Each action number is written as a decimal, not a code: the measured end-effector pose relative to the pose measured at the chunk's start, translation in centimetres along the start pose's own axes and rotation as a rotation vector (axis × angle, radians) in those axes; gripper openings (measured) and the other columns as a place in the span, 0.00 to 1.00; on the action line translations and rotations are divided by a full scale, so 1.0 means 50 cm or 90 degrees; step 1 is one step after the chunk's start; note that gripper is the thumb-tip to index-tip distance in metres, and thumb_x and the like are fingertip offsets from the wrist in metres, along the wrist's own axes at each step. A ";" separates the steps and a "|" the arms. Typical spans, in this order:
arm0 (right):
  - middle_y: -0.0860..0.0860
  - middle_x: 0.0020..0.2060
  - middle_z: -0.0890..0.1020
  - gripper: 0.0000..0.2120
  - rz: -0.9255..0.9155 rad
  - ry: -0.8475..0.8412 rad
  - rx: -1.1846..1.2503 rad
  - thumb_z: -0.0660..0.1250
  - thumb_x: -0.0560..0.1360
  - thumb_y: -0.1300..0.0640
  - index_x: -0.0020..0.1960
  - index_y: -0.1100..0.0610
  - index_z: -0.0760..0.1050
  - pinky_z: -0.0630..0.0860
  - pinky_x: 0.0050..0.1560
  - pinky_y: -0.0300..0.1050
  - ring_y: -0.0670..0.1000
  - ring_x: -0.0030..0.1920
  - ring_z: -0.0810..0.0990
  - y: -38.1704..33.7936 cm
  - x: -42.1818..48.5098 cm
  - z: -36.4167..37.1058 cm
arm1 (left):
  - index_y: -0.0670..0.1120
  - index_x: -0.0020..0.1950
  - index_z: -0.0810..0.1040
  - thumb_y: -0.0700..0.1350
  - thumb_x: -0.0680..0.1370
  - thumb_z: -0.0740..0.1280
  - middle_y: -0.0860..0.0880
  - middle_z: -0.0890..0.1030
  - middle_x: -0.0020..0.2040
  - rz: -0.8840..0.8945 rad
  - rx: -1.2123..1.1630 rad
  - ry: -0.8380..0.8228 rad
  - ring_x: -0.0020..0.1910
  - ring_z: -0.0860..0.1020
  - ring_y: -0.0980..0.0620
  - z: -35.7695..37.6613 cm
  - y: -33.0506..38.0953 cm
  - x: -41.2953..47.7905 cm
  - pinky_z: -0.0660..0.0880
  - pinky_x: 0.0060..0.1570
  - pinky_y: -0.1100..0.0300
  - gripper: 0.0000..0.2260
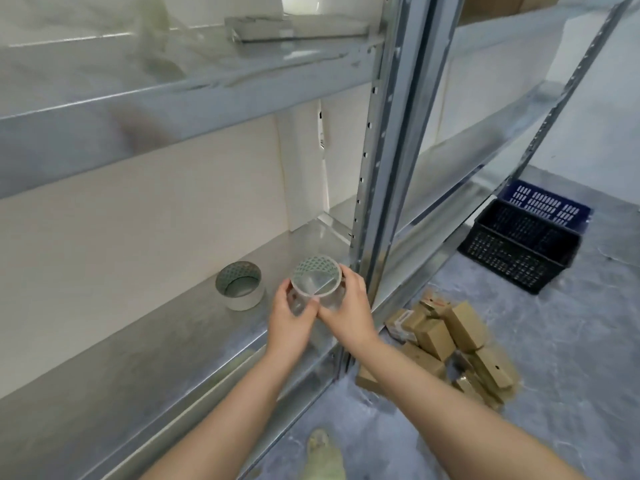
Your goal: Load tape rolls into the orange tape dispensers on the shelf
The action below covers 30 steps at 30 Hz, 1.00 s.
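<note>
Head view: both hands grip one clear tape roll (316,284) just above shelf (145,344), near its right end by upright post (375,202). Left hand (290,315) clasps left wall, right hand (349,303) right wall; roll's open bore tilts up toward camera. Second tape roll (239,285) stands on end on shelf, to left, apart, nearer left hand. Count: rolls two; orange dispensers none visible; crates (526,237) two, on floor.

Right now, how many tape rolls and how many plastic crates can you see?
Tape rolls: 2, one held in both hands, one standing on the shelf
Plastic crates: 2, one black, one blue
Total: 4
</note>
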State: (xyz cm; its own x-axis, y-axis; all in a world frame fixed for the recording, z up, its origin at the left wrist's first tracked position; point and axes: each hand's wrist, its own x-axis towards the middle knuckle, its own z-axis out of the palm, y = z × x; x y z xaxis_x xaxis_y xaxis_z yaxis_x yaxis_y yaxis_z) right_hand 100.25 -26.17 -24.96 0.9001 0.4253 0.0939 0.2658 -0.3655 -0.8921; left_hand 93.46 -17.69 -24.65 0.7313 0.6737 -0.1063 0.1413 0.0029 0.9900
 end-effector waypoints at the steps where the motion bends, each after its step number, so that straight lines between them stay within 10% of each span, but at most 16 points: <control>1: 0.45 0.62 0.68 0.35 0.002 -0.013 -0.005 0.75 0.65 0.53 0.68 0.50 0.63 0.62 0.55 0.23 0.36 0.58 0.66 0.004 0.021 0.004 | 0.47 0.68 0.67 0.39 0.75 0.68 0.53 0.73 0.61 0.001 0.008 0.003 0.61 0.71 0.56 0.003 -0.004 0.019 0.69 0.63 0.57 0.23; 11: 0.57 0.59 0.78 0.28 -0.030 -0.164 0.002 0.74 0.66 0.59 0.64 0.59 0.70 0.76 0.61 0.53 0.54 0.60 0.77 0.016 0.216 0.041 | 0.46 0.71 0.65 0.40 0.74 0.67 0.48 0.74 0.66 -0.003 0.077 0.028 0.64 0.74 0.49 0.027 -0.015 0.183 0.73 0.62 0.56 0.26; 25: 0.54 0.56 0.80 0.23 -0.005 -0.269 0.051 0.73 0.65 0.56 0.57 0.52 0.70 0.77 0.59 0.53 0.54 0.57 0.79 0.044 0.294 0.087 | 0.52 0.62 0.70 0.52 0.60 0.69 0.45 0.79 0.59 -0.129 -0.082 0.080 0.58 0.79 0.46 0.035 -0.001 0.232 0.76 0.58 0.42 0.30; 30: 0.51 0.70 0.68 0.44 0.029 -0.324 0.025 0.72 0.69 0.54 0.76 0.55 0.49 0.70 0.67 0.52 0.54 0.68 0.70 0.060 0.292 0.085 | 0.50 0.70 0.63 0.48 0.66 0.71 0.44 0.73 0.68 -0.147 -0.065 0.099 0.66 0.73 0.44 0.045 -0.007 0.226 0.71 0.66 0.43 0.35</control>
